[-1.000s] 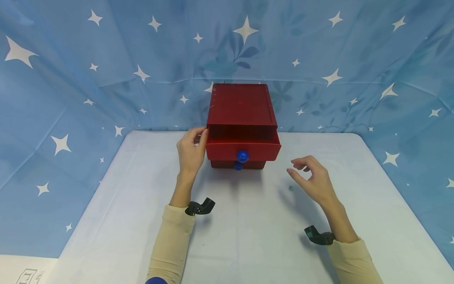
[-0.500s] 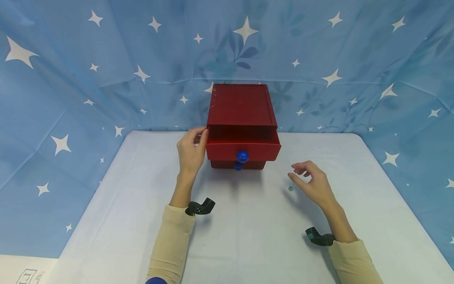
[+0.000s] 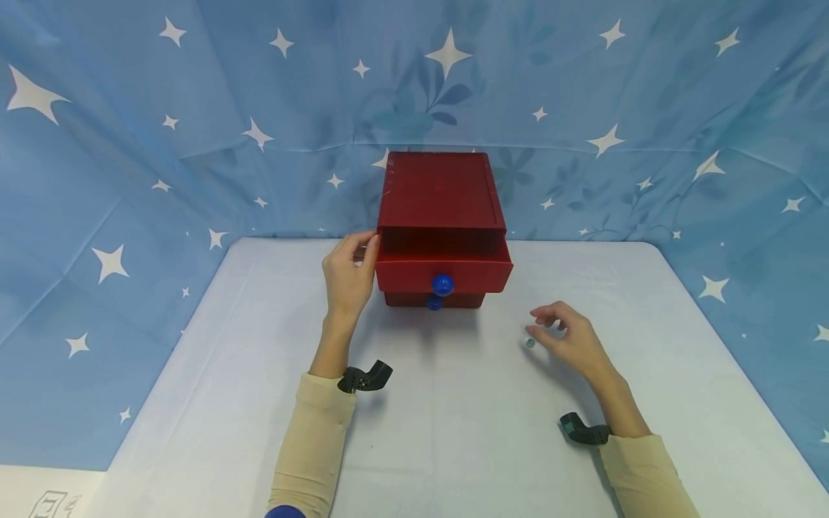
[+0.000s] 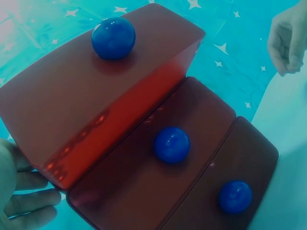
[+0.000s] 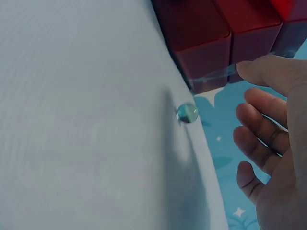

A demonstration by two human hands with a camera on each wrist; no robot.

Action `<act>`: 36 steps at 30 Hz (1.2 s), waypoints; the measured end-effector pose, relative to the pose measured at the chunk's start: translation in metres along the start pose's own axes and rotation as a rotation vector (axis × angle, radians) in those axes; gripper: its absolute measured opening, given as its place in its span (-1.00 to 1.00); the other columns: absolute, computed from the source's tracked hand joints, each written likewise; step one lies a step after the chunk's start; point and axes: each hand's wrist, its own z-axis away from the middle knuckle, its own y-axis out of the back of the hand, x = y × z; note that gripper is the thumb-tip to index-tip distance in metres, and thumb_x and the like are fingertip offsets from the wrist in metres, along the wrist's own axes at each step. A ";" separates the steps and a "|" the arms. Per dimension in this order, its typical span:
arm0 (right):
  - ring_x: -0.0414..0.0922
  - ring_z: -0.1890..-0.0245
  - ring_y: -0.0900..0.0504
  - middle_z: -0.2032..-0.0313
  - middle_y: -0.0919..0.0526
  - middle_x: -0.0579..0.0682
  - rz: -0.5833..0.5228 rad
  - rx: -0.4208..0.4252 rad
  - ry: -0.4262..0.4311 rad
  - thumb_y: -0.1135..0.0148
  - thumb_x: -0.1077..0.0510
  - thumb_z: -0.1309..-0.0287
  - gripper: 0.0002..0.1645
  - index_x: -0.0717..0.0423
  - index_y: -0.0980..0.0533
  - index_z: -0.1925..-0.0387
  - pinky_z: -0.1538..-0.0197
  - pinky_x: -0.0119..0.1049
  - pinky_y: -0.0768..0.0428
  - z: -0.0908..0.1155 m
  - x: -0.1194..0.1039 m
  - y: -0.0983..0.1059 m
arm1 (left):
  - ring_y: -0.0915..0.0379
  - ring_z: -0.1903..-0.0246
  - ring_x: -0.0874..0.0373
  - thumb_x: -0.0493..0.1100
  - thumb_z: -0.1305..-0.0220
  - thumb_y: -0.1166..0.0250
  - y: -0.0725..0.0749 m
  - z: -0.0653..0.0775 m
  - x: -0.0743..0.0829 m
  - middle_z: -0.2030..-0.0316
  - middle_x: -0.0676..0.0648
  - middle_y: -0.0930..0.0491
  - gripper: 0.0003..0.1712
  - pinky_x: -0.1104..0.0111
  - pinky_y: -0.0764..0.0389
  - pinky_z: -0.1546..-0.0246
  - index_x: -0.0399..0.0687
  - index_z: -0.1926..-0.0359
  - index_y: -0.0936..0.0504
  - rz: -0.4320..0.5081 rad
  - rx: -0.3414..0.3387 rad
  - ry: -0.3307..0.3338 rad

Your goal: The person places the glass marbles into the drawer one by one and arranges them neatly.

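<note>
A red drawer cabinet (image 3: pixel 440 188) stands at the back of the table, its top drawer (image 3: pixel 404 278) pulled out and a blue ball knob (image 3: pixel 443 285) on the front. The fingertips of my left hand (image 3: pixel 348 280) touch the cabinet's left side by that drawer; the left wrist view shows the fingers (image 4: pixel 31 201) loosely bent beside it. To the right, my right hand (image 3: pixel 575 344) hovers with thumb and fingers apart, holding nothing. A small clear greenish glass marble (image 5: pixel 187 113) lies on the table, close by the right thumb in the head view.
Two lower drawers with blue knobs (image 4: pixel 171 145) are pushed in below the top one. A white cloth covers the table (image 3: pixel 447 432), and a blue star-patterned curtain (image 3: pixel 557 79) hangs behind. A blue round object (image 3: pixel 285 511) overlaps the left sleeve at the bottom edge.
My right hand has come down a little, bringing the thumb nearer the marble. The left hand, the cabinet and the pulled-out drawer look the same.
</note>
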 end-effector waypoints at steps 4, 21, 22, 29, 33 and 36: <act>-0.23 0.25 -0.52 0.28 -0.67 -0.04 0.002 -0.058 -0.051 -0.45 0.16 -0.12 -0.70 0.13 -0.63 0.10 0.13 -0.40 -0.44 0.003 0.007 0.000 | -0.68 0.41 -0.01 -0.18 -0.38 -0.29 0.000 0.000 0.001 0.25 -0.19 -0.76 -0.78 0.22 -0.71 0.30 -0.25 0.13 -0.75 0.000 -0.001 0.007; -0.11 0.20 -0.52 0.29 -0.64 -0.07 0.005 -0.244 -0.160 -0.41 0.15 -0.13 -0.70 0.08 -0.62 0.08 0.07 -0.40 -0.53 0.007 0.018 0.001 | -0.68 0.40 0.01 -0.17 -0.40 -0.27 0.000 0.000 -0.002 0.27 -0.19 -0.75 -0.77 0.38 -0.69 0.29 -0.25 0.14 -0.75 0.008 -0.006 -0.002; -0.11 0.20 -0.52 0.30 -0.63 -0.08 0.006 -0.250 -0.164 -0.41 0.15 -0.12 -0.70 0.08 -0.62 0.08 0.07 -0.39 -0.53 0.007 0.018 0.001 | -0.68 0.40 0.01 -0.17 -0.40 -0.27 0.000 0.000 -0.002 0.26 -0.19 -0.75 -0.77 0.38 -0.69 0.29 -0.25 0.14 -0.75 0.007 -0.006 -0.001; -0.10 0.20 -0.51 0.33 -0.60 -0.08 0.021 -0.297 -0.182 -0.41 0.14 -0.12 -0.74 0.08 -0.64 0.13 0.04 -0.30 -0.56 0.007 0.016 0.001 | -0.68 0.40 0.02 -0.17 -0.40 -0.26 0.001 0.000 -0.001 0.26 -0.19 -0.75 -0.77 0.38 -0.69 0.28 -0.25 0.14 -0.75 0.006 -0.009 0.006; -0.11 0.20 -0.52 0.34 -0.59 -0.10 0.028 -0.307 -0.178 -0.42 0.14 -0.11 -0.77 0.05 -0.66 0.16 0.00 -0.32 -0.59 0.007 0.015 0.002 | -0.68 0.39 0.01 -0.17 -0.41 -0.26 0.001 0.000 -0.001 0.27 -0.20 -0.75 -0.76 0.35 -0.70 0.28 -0.25 0.13 -0.74 0.004 -0.012 0.005; -0.12 0.21 -0.52 0.36 -0.59 -0.11 0.027 -0.307 -0.168 -0.42 0.14 -0.12 -0.79 0.05 -0.66 0.18 0.01 -0.33 -0.60 0.006 0.014 0.002 | -0.68 0.40 0.00 -0.16 -0.41 -0.26 0.001 0.000 0.000 0.27 -0.20 -0.74 -0.76 0.32 -0.71 0.28 -0.25 0.13 -0.74 0.003 -0.013 0.009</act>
